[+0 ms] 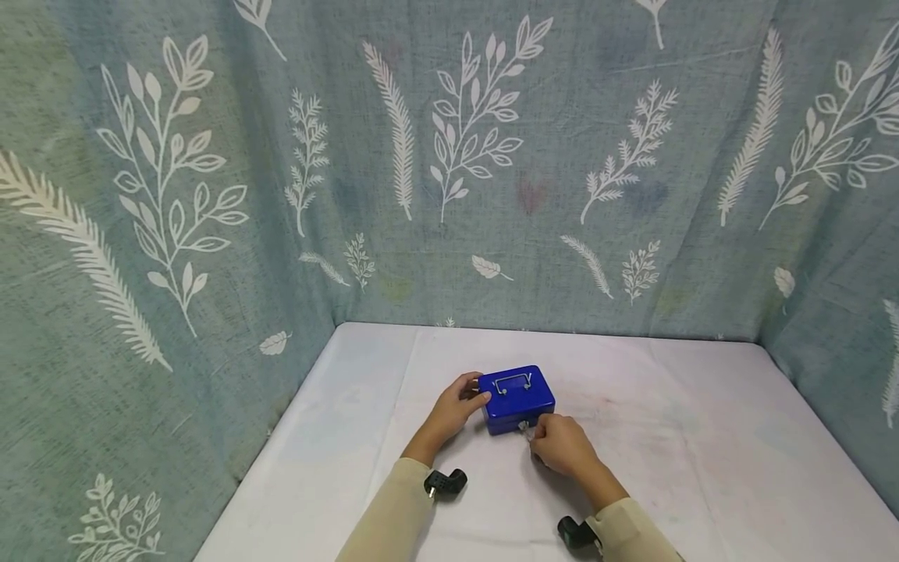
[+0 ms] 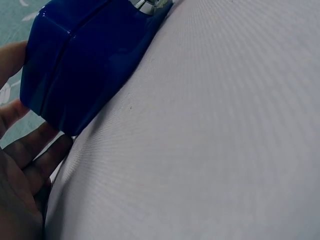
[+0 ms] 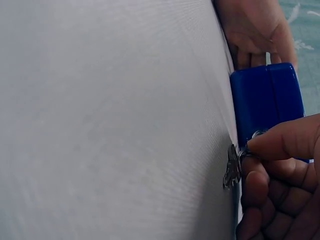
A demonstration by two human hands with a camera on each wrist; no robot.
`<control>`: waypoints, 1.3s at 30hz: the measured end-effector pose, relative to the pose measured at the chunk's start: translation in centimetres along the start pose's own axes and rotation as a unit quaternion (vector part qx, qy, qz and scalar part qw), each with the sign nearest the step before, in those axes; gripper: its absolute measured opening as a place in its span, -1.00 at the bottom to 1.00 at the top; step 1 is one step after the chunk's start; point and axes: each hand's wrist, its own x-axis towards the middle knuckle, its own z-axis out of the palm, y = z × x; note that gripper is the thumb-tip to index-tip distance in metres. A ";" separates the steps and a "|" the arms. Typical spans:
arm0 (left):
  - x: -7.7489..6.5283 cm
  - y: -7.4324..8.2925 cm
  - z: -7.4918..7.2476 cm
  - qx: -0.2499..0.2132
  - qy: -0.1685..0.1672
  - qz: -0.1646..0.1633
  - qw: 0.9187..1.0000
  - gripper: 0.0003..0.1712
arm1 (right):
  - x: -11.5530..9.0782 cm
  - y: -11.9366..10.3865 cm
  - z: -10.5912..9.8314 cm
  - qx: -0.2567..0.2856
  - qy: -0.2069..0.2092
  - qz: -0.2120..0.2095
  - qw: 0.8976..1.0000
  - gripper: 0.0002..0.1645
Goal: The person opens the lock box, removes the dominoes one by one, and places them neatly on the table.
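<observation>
A blue metal cash box (image 1: 516, 400) with a wire handle (image 1: 513, 383) folded on its lid sits on the table, lid down. My left hand (image 1: 453, 407) holds its left end, thumb at the lid's edge and fingers against the end wall; in the left wrist view several of those fingers (image 2: 37, 150) show. At the box's front, my right hand (image 1: 560, 445) pinches a key at the lock (image 1: 524, 425) between thumb and forefinger. From that pinch hang a ring and silver keys (image 3: 232, 169) in the right wrist view. How far the key sits in the lock is hidden.
A white cloth (image 1: 632, 437) covers the table. Blue-green curtains (image 1: 534, 257) with white leaf patterns stand along the back and both sides. A black wrist camera (image 1: 446, 481) is strapped to the left sleeve, another (image 1: 577, 533) to the right.
</observation>
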 end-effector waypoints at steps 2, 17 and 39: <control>0.0 0.0 0.0 0.000 0.001 0.002 1.000 -0.27 | -0.1 0.0 0.1 0.004 0.002 0.000 1.000 -0.80; -0.2 -0.1 0.1 0.009 0.001 0.003 1.000 -0.29 | -0.8 0.1 0.6 0.011 0.045 -0.011 0.999 -0.78; 0.1 -0.2 0.0 -0.002 -0.003 -0.003 1.000 -0.28 | -0.4 -0.2 1.0 0.011 0.041 -0.021 0.999 -0.78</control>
